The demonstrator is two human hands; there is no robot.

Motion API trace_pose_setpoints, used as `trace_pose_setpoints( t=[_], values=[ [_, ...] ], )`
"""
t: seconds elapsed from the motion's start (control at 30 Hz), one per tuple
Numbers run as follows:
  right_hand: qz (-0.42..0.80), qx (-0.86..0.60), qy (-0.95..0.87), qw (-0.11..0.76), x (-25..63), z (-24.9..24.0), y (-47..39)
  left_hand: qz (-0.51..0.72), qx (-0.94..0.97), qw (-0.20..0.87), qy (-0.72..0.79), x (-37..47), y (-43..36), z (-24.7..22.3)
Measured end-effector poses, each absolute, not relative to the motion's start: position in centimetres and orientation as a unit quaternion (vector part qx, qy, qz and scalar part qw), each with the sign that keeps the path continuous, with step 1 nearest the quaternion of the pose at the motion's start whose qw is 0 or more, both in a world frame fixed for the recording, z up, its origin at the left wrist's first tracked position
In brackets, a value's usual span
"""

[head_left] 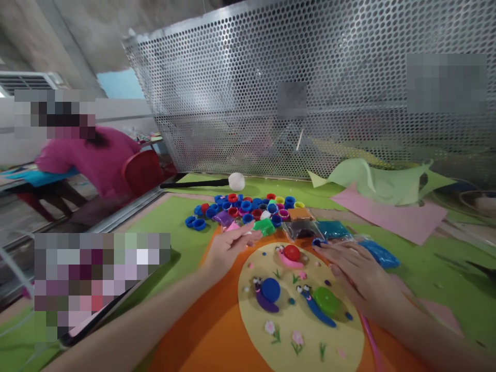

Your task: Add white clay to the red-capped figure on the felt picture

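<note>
Decorating step, by look of it. Yellow disc (pixel 298 310) with three clay snails sits between hands. Right hand (pixel 358 276) flat, fingers spread, gripping nothing. Left hand (pixel 228 248) fingers pinched shut, contents unclear. Clay packets (pixel 306 227) just beyond fingertips, bottle caps (pixel 248 206) farther. Next likely: precise placing.

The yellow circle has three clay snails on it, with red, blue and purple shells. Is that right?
Not quite. In the head view the yellow circle does carry three clay snails, but their shells are red, blue and green, not purple. The purple is only the body of the blue-shelled snail.
</note>
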State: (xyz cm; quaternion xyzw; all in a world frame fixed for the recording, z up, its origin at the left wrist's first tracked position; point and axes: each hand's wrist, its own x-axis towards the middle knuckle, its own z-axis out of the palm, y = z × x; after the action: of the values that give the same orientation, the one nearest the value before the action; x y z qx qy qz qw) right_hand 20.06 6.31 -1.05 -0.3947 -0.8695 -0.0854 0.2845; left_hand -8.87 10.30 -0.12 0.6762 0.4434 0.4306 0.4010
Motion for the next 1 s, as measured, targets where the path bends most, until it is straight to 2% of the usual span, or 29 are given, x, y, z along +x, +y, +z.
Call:
trace_pose_setpoints(
  t=[0.43, 0.83, 1.0],
  values=[
    [-0.104, -0.388, -0.873, 0.275, 20.0, -0.6, 6.1, 0.437, 0.65, 0.455, 0.424, -8.7, 10.0, -0.3],
    [-0.085, -0.399, -0.871, 0.273, 19.9, -0.9, 6.0, 0.428, 0.691, 0.414, 0.409, -9.0, 9.6, 0.2],
    [-0.095, -0.4, -0.869, 0.275, 19.7, -0.5, 6.0, 0.439, 0.675, 0.436, 0.402, -8.5, 9.0, 0.5]
  ],
)
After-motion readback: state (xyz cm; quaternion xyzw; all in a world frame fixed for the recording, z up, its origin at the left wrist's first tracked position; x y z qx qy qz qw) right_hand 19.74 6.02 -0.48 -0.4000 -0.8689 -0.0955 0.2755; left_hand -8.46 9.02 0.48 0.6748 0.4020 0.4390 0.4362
